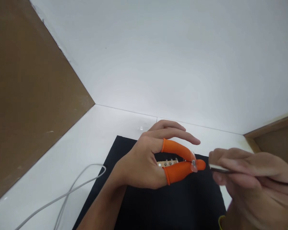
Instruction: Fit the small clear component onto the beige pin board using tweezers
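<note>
A black mat (158, 204) is lying on the white table (98, 127). Above it, the left hand (144, 163) is pinching a tiny clear part (194, 163) between its orange-capped thumb and forefinger. At its 3 o'clock, the right hand (249, 179) is gripping a thin metal-tipped tool (218, 168).

Open white tabletop (93, 134) lay free at centre left; grey cable (69, 191) snaked across the lower left, brown panel (26, 95) walled the left edge, and left hand (139, 163) and right hand (249, 182) crowded the black mat (172, 207).
</note>
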Action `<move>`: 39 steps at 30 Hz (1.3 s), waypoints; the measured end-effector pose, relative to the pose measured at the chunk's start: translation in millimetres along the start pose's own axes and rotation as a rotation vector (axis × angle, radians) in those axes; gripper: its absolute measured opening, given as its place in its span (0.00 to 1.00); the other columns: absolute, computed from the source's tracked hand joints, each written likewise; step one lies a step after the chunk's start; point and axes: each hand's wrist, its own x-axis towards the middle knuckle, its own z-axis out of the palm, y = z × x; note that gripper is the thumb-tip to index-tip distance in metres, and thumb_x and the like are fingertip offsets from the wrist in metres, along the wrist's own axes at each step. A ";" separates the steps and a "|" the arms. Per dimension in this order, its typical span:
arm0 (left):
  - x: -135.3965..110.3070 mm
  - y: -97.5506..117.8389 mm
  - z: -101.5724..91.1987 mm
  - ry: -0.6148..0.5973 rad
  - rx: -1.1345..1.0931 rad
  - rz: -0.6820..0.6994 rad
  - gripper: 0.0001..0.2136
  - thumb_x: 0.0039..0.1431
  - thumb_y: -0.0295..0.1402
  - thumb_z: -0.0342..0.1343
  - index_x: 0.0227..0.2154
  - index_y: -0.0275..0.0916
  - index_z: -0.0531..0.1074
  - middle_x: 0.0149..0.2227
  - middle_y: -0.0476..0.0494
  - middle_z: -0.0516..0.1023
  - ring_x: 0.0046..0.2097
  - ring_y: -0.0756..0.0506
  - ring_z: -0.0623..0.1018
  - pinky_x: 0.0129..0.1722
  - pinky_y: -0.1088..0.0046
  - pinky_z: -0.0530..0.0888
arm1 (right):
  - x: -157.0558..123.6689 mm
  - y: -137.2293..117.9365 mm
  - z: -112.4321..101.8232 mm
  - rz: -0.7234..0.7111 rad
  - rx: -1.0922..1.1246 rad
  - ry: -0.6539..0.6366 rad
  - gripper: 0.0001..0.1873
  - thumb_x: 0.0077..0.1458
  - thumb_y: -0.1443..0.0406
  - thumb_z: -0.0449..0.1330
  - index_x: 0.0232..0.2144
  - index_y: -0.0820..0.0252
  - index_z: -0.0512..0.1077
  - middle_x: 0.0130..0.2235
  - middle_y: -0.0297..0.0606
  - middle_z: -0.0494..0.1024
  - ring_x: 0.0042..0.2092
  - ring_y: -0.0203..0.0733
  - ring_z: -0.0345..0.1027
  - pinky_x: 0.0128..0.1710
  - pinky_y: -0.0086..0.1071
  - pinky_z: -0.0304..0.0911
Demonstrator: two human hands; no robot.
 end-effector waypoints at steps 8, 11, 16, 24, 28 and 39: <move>3.8 -1.9 -1.0 0.007 0.009 -0.010 0.04 0.57 0.21 0.70 0.33 0.34 0.83 0.48 0.37 0.88 0.57 0.42 0.78 0.59 0.68 0.78 | 4.4 -4.1 -7.6 -0.016 -0.034 -0.077 0.08 0.59 0.66 0.73 0.43 0.54 0.85 0.29 0.32 0.83 0.28 0.39 0.75 0.21 0.37 0.69; 1.8 -0.9 -1.3 -0.004 0.015 -0.013 0.05 0.57 0.22 0.70 0.33 0.36 0.83 0.48 0.38 0.88 0.57 0.42 0.78 0.59 0.66 0.79 | 2.9 -4.1 -6.9 -0.008 -0.045 -0.096 0.07 0.60 0.65 0.72 0.43 0.54 0.85 0.28 0.32 0.82 0.28 0.39 0.75 0.22 0.37 0.69; -2.6 -1.1 0.4 -0.007 0.029 -0.014 0.05 0.58 0.23 0.70 0.33 0.38 0.83 0.48 0.40 0.88 0.57 0.42 0.79 0.59 0.65 0.79 | 4.6 2.4 -0.6 -0.003 0.001 0.191 0.02 0.59 0.63 0.74 0.35 0.53 0.85 0.26 0.28 0.78 0.21 0.31 0.65 0.22 0.38 0.64; 3.9 -1.7 2.7 -0.012 0.025 -0.013 0.04 0.58 0.22 0.70 0.33 0.35 0.83 0.48 0.37 0.88 0.57 0.43 0.78 0.59 0.67 0.78 | 0.3 -2.0 -8.3 0.016 -0.031 -0.093 0.07 0.62 0.65 0.72 0.43 0.53 0.85 0.28 0.30 0.81 0.29 0.37 0.74 0.23 0.36 0.68; 1.2 -0.7 2.7 -0.023 0.034 -0.012 0.04 0.58 0.23 0.70 0.33 0.37 0.83 0.48 0.38 0.88 0.56 0.42 0.79 0.59 0.64 0.79 | 3.4 3.2 -3.2 -0.013 -0.008 0.131 0.02 0.61 0.64 0.72 0.38 0.52 0.85 0.27 0.29 0.79 0.22 0.33 0.65 0.22 0.40 0.64; 2.5 -2.3 2.8 -0.031 0.047 -0.050 0.05 0.59 0.24 0.69 0.33 0.41 0.82 0.49 0.42 0.88 0.56 0.40 0.79 0.58 0.59 0.80 | 3.8 4.0 -7.1 -0.036 -0.014 0.076 0.05 0.60 0.66 0.73 0.40 0.53 0.86 0.28 0.30 0.81 0.24 0.34 0.70 0.22 0.38 0.66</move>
